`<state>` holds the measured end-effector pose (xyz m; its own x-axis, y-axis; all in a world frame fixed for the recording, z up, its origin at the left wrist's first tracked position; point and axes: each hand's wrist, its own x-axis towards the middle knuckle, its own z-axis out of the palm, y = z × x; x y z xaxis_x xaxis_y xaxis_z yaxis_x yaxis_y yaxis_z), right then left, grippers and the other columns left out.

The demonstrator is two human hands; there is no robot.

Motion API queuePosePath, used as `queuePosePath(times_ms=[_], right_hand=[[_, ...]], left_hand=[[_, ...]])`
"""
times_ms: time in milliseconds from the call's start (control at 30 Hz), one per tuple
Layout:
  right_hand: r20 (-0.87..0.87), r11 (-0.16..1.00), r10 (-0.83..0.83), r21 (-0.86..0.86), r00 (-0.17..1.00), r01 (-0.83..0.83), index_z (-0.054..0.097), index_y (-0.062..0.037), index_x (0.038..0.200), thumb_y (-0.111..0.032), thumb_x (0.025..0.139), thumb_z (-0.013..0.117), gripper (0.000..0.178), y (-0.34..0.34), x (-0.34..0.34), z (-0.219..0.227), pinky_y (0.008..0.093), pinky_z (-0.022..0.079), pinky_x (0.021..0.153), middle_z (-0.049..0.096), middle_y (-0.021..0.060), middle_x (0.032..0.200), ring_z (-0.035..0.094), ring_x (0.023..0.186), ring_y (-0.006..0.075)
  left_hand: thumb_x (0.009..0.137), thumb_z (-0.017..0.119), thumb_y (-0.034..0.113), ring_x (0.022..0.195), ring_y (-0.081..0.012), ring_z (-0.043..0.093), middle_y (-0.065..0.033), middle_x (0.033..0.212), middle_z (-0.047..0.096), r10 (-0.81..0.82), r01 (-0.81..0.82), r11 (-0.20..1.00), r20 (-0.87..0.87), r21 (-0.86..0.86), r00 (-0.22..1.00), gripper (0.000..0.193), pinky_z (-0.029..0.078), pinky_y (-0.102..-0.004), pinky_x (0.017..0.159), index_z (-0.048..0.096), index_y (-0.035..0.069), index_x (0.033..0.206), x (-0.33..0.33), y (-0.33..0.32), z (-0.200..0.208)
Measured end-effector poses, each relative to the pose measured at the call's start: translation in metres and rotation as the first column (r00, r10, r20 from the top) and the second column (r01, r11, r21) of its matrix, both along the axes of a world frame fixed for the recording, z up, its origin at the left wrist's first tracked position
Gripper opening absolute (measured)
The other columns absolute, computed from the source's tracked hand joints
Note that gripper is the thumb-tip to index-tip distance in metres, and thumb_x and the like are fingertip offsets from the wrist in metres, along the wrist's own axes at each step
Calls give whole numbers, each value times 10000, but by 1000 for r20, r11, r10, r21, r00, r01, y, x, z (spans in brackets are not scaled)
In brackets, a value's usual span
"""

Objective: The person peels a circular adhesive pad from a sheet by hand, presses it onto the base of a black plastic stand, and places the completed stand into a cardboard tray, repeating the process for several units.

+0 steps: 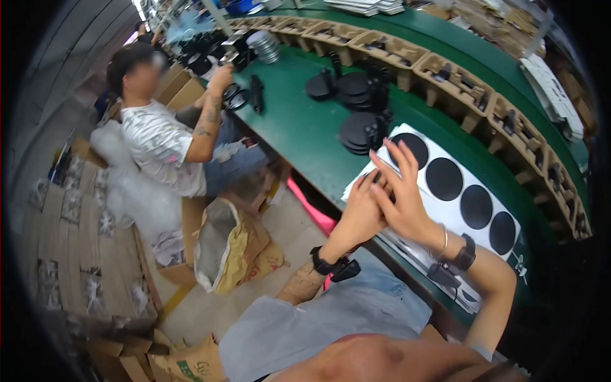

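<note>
My left hand [361, 215] is closed, its fingers curled around a small dark piece [377, 177] that is mostly hidden. Over it reaches my right hand [407, 200], fingers stretched out and apart, the thumb side near the left hand's fingers. Both hands are above the near edge of a white sheet [434, 207] carrying several black round pads [444, 179] in a row. More white sheets lie beneath it. Just beyond my fingertips stand stacked black round parts [361, 132], with another black stack [354, 90] farther back.
Moulded brown trays [455, 86] holding dark parts curve along the back of the green table [293, 137]. A co-worker [162, 124] sits at the left, handling something at the table. An open sack [232, 248] and cartons stand on the floor. A small metal piece [520, 267] lies right.
</note>
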<state>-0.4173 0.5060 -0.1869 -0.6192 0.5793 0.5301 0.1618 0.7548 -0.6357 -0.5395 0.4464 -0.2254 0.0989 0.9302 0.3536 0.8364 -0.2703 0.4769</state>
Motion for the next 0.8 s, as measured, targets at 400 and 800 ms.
queuePosePath(times_ms=[400,800], right_hand=[[-283,997,-8,-80,959,-15,610,35,1011,45,841,559,178,9,9,31,341,482,862,534,176,1114,590,994,278],[-150,817,281,556,948,-154,648,-14,1030,-61,694,678,341,-24,-52,12,331,550,754,587,101,1030,605,982,286]], left_hand=[[765,629,17,699,-198,648,-137,810,682,169,-295,939,514,174,841,86,510,-309,639,642,-44,825,-46,-5,65],[967,477,140,749,-93,566,-29,843,615,89,-373,928,973,-3,214,227,457,-247,687,589,-24,858,-143,-64,51]])
